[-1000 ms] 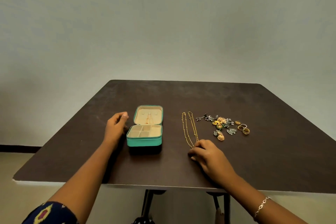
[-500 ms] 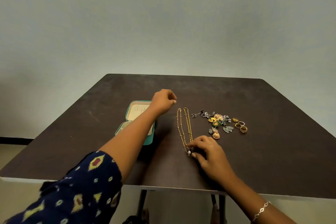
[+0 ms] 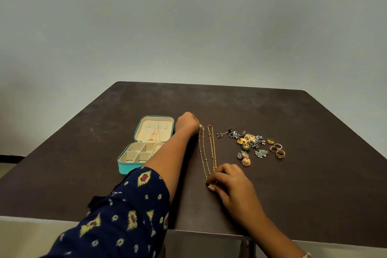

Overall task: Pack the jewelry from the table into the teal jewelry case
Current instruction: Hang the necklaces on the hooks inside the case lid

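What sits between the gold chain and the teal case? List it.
Only the person's left forearm: it lies between the gold chain and the open teal case, over the tray's right side. Left hand at the chain's far end, right hand at its near end.

The left forearm (image 3: 167, 153) hides the case's (image 3: 125, 168) near right corner; the right hand (image 3: 230, 184) covers the chain's (image 3: 212, 148) near end.

Dark table (image 3: 314, 174) looks matt and scuffed, with pale scratches at the left; teal jewelry case (image 3: 125, 168) has a smooth skin and soft-looking cream lining; gold chain (image 3: 212, 148) gleams, fine beaded metal; rings (image 3: 277, 150) glossy gold; earrings (image 3: 249, 142) partly duller, silvery metal; sleeve (image 3: 125, 216) printed cloth.
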Demonstrator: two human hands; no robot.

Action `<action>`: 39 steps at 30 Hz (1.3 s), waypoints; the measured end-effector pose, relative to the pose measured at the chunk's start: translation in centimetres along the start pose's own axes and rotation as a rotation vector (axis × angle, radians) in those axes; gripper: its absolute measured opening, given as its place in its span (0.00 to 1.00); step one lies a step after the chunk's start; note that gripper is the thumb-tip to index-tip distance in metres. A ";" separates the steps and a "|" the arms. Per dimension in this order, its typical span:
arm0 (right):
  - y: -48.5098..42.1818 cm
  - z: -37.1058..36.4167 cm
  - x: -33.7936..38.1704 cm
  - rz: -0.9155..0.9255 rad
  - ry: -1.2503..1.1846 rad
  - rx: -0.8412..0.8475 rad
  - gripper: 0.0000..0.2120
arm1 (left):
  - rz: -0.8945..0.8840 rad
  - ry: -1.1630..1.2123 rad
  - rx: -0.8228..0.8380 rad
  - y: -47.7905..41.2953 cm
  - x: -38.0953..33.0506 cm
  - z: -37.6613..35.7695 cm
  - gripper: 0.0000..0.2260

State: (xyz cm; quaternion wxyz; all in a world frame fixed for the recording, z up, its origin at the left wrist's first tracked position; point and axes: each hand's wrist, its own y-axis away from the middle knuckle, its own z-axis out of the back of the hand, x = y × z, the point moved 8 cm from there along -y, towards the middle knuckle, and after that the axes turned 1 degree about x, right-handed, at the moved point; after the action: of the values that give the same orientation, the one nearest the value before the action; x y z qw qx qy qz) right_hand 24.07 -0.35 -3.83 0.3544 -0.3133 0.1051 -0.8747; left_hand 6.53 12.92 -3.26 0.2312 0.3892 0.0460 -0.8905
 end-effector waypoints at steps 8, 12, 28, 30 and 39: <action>-0.1 -0.1 0.1 0.032 0.021 -0.013 0.06 | -0.014 -0.092 -0.035 -0.7 -0.4 -1.0 0.04; -0.2 -0.3 0.1 0.041 0.042 -0.021 0.06 | -0.001 -0.138 -0.010 -1.0 -0.2 -1.1 0.09; 1.0 1.8 3.8 0.373 0.016 -0.191 0.03 | 0.077 0.466 0.046 2.1 -0.9 3.7 0.03; 1.5 1.8 4.5 0.429 0.032 -0.198 0.02 | 0.021 0.419 0.054 2.9 -1.4 4.5 0.06; 3.3 1.8 8.0 0.589 0.126 -0.142 0.02 | -0.172 0.177 0.073 7.1 -2.7 7.9 0.11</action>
State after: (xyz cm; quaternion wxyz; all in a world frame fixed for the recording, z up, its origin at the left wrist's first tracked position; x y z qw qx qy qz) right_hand 22.61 -8.22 0.04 0.5627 -0.2384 0.2738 -0.7426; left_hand 5.98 5.57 4.89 0.1349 0.4689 0.0668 -0.8703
